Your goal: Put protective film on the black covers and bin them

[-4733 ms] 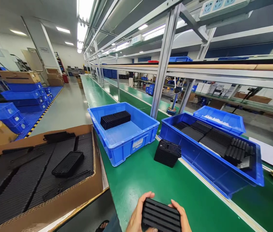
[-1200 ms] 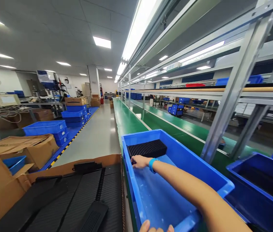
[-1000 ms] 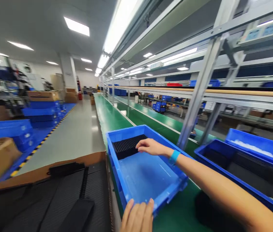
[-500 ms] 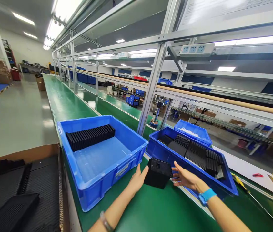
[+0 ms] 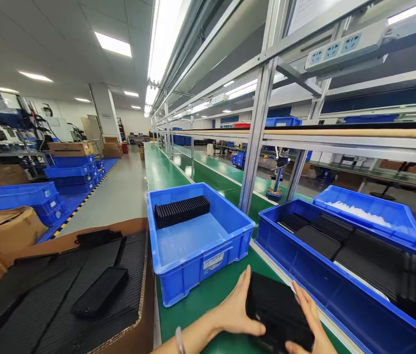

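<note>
A: Hand positions?
B: Left hand (image 5: 235,309) and right hand (image 5: 309,319) press flat against opposite sides of the black stack (image 5: 278,312), clamping it between them.
A: Surroundings?
B: Blue bin (image 5: 196,241) just beyond the left hand.

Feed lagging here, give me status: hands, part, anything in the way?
Left hand and right hand clasp black stack over green bench. Blue bin just ahead, apart.

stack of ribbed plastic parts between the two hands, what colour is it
Black, seen in the head view: the stack of ribbed plastic parts.
</note>
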`<state>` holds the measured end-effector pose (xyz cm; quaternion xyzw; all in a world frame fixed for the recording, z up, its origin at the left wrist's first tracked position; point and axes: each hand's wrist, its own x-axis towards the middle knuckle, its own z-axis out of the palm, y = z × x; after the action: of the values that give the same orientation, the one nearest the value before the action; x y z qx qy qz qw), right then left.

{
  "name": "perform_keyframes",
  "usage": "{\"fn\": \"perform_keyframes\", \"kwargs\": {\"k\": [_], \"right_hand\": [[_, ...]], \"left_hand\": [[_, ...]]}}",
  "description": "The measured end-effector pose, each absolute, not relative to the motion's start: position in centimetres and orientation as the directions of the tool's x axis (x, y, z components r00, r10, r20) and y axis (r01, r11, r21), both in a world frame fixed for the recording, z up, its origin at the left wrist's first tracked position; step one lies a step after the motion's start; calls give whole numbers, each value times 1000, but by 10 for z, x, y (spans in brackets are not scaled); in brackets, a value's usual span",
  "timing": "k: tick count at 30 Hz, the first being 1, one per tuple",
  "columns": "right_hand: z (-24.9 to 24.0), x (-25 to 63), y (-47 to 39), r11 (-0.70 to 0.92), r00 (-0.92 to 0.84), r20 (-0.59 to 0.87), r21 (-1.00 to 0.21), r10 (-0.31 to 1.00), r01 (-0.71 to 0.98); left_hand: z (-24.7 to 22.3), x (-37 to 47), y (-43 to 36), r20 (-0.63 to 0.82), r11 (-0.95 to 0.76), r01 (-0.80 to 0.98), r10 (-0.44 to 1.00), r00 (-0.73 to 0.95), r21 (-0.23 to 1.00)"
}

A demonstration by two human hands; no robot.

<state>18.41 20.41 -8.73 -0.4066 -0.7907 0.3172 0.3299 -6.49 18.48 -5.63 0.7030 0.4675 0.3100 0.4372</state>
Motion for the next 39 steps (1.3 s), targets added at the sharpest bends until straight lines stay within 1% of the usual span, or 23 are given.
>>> {"fn": "perform_keyframes", "kwargs": {"k": [1,3,5,7,11,14,16,18,19,21,23,26,27,28,30,31,32,33,34,35,36,37,39], "right_hand": [[-88,186,198,508,-509,251,-726,823,464],[-81,190,187,515,-591,159,-695,791,502],[-63,192,182,499,-641,54,-678,766,540],[-39,192,183,498,-670,-48,-630,741,596],[5,173,197,534,-677,-257,-450,690,715],[17,147,200,575,-653,-396,-310,646,757],[17,133,198,579,-621,-430,-242,655,779],[15,125,193,560,-596,-406,-217,693,799],[14,123,191,550,-595,-377,-231,710,803],[14,123,188,534,-608,-304,-297,733,792],[11,124,188,535,-627,-227,-357,746,766],[1,131,193,532,-619,-142,-389,772,752],[-4,136,195,516,-603,-124,-401,788,757],[-8,142,197,494,-586,-111,-426,803,758],[-9,157,200,458,-574,-66,-533,816,711],[-4,164,201,434,-575,-40,-614,817,659],[6,170,202,403,-574,-16,-695,819,595],[21,172,203,371,-573,-1,-762,820,532],[40,169,206,337,-575,-3,-807,818,485],[62,160,210,297,-564,-19,-835,825,463],[87,146,216,279,-562,-33,-844,826,459],[111,125,224,264,-581,-61,-849,812,458],[152,68,246,204,-530,-73,-871,845,446]], "left_hand": [[-59,-68,180,18,-220,426,903,429,878],[-63,-71,174,-4,-278,489,867,499,827],[-68,-71,171,-10,-285,518,869,495,807],[-73,-70,170,-10,-273,520,878,478,809],[-78,-68,171,10,-310,510,861,508,802],[-82,-67,170,60,-368,471,834,548,802],[-85,-66,170,102,-393,415,816,569,821],[-86,-65,170,135,-396,358,807,575,845],[-86,-64,171,142,-392,337,805,577,856],[-85,-62,175,128,-374,318,798,589,871],[-79,-60,178,75,-344,339,790,608,876],[-60,-62,174,-57,-286,458,796,602,842],[-51,-66,168,-82,-277,506,812,578,817],[-40,-73,160,-76,-294,548,830,553,783],[-15,-96,136,58,-400,625,868,493,670],[-1,-112,122,220,-523,645,842,493,557],[11,-130,108,417,-602,694,791,448,395],[23,-148,97,593,-611,758,704,391,226],[34,-165,87,713,-534,834,638,291,138],[43,-180,81,733,-409,905,651,196,121],[49,-191,78,726,-321,942,671,151,101],[53,-200,79,700,-255,962,705,116,97],[54,-207,85,639,-188,979,763,97,75]]}}
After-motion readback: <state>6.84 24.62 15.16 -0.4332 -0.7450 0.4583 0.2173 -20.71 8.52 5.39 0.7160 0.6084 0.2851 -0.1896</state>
